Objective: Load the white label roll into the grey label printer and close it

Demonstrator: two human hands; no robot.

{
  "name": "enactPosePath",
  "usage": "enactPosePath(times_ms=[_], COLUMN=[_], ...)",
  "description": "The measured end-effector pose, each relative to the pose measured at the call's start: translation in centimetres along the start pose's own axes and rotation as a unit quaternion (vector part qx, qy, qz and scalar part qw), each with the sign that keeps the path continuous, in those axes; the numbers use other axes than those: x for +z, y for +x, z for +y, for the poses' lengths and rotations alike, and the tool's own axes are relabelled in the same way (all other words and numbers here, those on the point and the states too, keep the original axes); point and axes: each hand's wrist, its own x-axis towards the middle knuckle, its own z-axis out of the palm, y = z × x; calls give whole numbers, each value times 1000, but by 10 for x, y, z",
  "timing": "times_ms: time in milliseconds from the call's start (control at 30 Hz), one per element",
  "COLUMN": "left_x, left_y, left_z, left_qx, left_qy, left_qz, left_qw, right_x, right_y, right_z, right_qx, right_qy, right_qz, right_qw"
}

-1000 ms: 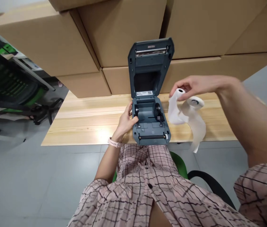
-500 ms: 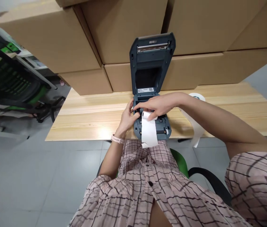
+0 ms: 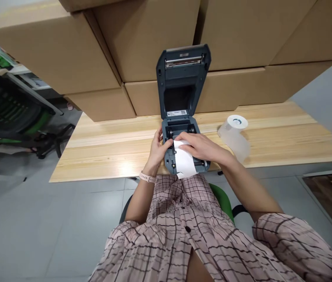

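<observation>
A dark grey label printer (image 3: 160,86) stands at the table's front edge with its lid raised toward the boxes. Inside its bay lies a small white roll of label paper (image 3: 185,161), its loose end hanging forward over the front lip. My left hand (image 3: 156,152) grips the printer's left wall, fingers outside and thumb over the rim beside the roll. From the right, my right hand (image 3: 205,147) reaches into the bay, with thumb and fingers closed around the roll. The fingers partly hide the roll.
A second white roll (image 3: 234,129) stands on the wooden table (image 3: 104,147) to the right, its strip partly unwound. Stacked cardboard boxes (image 3: 154,35) line the back of the table. A dark office chair (image 3: 4,105) stands at the left.
My right hand has drawn back to the right and lower, uncovering the rear of the bay and the second roll. My left hand keeps its place on the printer. The view has shifted slightly.
</observation>
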Motion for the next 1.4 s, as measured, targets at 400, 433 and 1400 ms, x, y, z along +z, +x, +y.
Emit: enactPosePath(times_ms=[400, 433, 1400], left_x=[1, 1, -1], left_y=[-2, -2, -3], left_z=[5, 6, 13], left_qx=[-16, -16, -24], left_qy=[-4, -2, 40], left_qz=[3, 2, -1], left_qw=[1000, 1000, 999], right_x=[1, -3, -10], right_y=[-5, -4, -8], right_z=[9, 10, 32], right_qx=[-33, -39, -120], right_qy=[32, 28, 6], right_qz=[7, -8, -30], right_qw=[999, 999, 992])
